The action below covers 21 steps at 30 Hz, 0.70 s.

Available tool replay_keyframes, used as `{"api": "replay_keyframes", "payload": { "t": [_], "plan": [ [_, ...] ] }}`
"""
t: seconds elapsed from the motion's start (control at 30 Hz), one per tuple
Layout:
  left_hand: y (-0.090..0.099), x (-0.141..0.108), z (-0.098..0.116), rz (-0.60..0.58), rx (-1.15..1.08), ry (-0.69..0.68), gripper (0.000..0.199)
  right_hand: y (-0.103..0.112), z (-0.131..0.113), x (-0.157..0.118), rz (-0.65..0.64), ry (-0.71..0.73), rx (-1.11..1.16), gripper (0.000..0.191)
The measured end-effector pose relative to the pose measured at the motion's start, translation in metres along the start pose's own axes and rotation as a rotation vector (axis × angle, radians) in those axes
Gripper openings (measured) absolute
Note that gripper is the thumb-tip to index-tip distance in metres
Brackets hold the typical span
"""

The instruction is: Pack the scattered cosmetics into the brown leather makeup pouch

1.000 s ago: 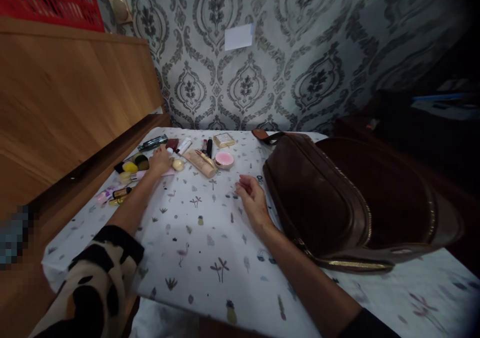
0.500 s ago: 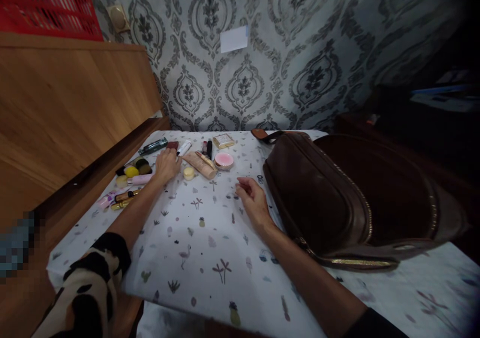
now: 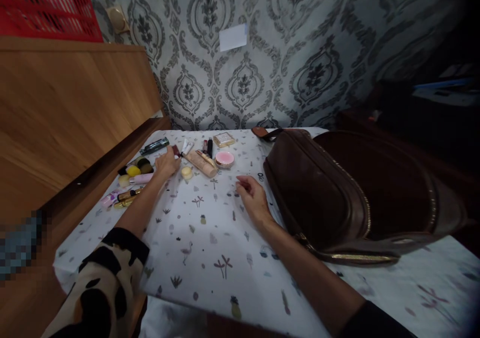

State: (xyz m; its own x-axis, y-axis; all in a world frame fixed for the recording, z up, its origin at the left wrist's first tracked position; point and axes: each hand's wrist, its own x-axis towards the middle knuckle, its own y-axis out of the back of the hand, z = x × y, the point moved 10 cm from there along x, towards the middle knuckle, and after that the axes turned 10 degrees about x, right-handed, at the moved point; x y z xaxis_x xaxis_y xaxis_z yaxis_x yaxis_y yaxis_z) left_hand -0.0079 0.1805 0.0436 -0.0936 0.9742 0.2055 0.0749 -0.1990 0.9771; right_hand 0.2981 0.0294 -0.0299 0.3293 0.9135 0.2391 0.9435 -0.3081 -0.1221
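My left hand (image 3: 167, 164) is at the left back of the cloth-covered table, its fingers closed on a small dark red case (image 3: 176, 151). Most of that case is hidden by the fingers. Just right of it lie a white tube (image 3: 187, 146), a beige cosmetic tube (image 3: 202, 164) and a small round pale-yellow pot (image 3: 186, 173). A round pink compact (image 3: 224, 159) lies farther right, with a gold square compact (image 3: 224, 139) behind it. My right hand (image 3: 253, 198) rests over the cloth, fingers loosely curled and slightly apart, holding nothing visible. Beside it stands a brown leather bag (image 3: 303, 193).
Makeup sponges (image 3: 133, 171), a pink tube (image 3: 141, 179) and gold-coloured tubes (image 3: 127, 201) lie along the left edge. A dark glossy case (image 3: 154, 146) is behind them. A wooden cabinet (image 3: 75, 93) borders the left; patterned wall (image 3: 243, 85) stands behind.
The dark red case has shifted slightly right and towards me with my left hand. The white tube has turned, and the yellow pot has moved a little left. My right hand stays put.
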Motion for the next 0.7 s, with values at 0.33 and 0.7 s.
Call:
{"api": "replay_keyframes", "payload": {
  "t": [0.33, 0.7],
  "plan": [
    [-0.003, 0.040, -0.010, 0.029, -0.136, -0.104, 0.047, 0.000, -0.001, 0.002, -0.013, 0.014, -0.015, 0.033],
    [-0.018, 0.049, -0.025, -0.079, -0.282, -0.350, 0.043, -0.004, -0.008, 0.001, -0.029, 0.065, -0.073, 0.026]
  ]
}}
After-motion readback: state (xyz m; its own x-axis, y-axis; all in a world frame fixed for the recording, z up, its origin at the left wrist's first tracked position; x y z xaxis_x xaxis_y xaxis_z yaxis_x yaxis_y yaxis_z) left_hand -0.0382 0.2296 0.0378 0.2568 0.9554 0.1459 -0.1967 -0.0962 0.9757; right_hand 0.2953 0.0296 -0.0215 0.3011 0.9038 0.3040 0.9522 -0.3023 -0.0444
